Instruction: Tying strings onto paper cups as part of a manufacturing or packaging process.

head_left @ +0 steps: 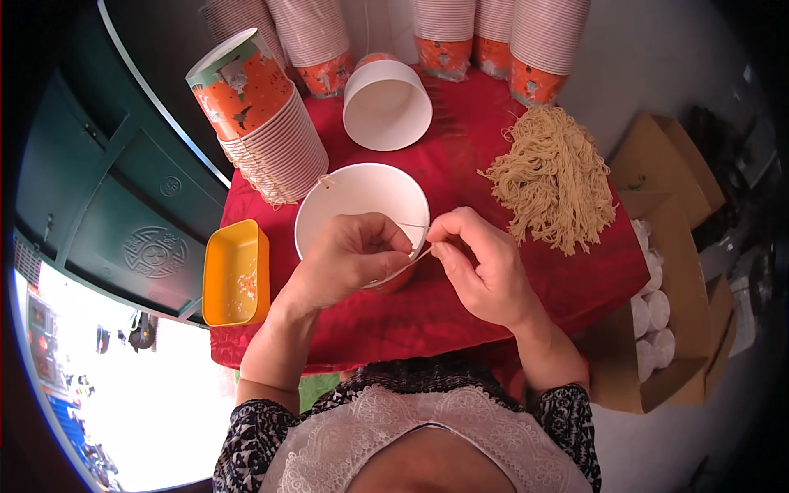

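A white paper bucket (345, 197) stands upright before me on the table, its mouth facing up. Over its near rim, my left hand (349, 259) and my right hand (481, 267) are close together, each pinching a thin tan cord (422, 255). The cord runs across the small gap between my fingertips. At the bucket's far left rim a short piece of the same cord pokes through the wall. A large heap of loose tan cords (555, 181) lies to the right. Whether a knot is in the cord between my fingers is too small to tell.
A tilted stack of orange-printed paper buckets (275, 140) with cords hanging on it stands at left. Behind lies another white bucket (386, 107) on its side. A yellow tray (209, 279) holds small bits. Wrapped bucket stacks line the back; an open cardboard box (686, 329) stands right.
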`<state>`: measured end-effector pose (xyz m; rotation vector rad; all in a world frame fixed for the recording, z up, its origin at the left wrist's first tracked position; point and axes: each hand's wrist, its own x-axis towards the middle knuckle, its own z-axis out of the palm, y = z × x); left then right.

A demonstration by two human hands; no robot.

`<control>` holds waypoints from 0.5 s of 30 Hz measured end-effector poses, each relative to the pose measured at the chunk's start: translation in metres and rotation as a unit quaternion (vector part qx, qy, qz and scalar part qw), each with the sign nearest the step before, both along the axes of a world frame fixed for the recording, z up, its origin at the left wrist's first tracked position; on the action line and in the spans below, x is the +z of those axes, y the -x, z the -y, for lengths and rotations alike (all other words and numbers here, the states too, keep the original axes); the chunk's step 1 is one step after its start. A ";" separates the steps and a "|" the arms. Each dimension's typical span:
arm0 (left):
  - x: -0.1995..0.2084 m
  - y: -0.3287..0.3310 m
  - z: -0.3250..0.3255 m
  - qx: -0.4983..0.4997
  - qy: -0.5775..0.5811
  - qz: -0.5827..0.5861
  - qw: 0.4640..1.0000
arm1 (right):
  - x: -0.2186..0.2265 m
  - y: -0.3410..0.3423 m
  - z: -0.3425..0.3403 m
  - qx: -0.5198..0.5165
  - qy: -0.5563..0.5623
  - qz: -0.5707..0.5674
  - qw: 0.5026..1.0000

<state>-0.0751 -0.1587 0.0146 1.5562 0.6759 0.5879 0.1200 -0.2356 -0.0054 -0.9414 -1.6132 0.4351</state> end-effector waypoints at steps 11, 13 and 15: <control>-0.006 0.003 -0.008 -0.023 0.002 -0.007 1.000 | 0.006 -0.005 -0.020 0.050 -0.019 0.131 0.990; -0.006 0.003 -0.009 -0.027 -0.005 -0.011 1.000 | -0.003 -0.009 -0.020 0.017 -0.048 0.149 0.988; -0.006 0.002 -0.009 -0.037 0.009 0.008 0.999 | -0.007 -0.009 -0.018 -0.016 -0.076 0.166 0.983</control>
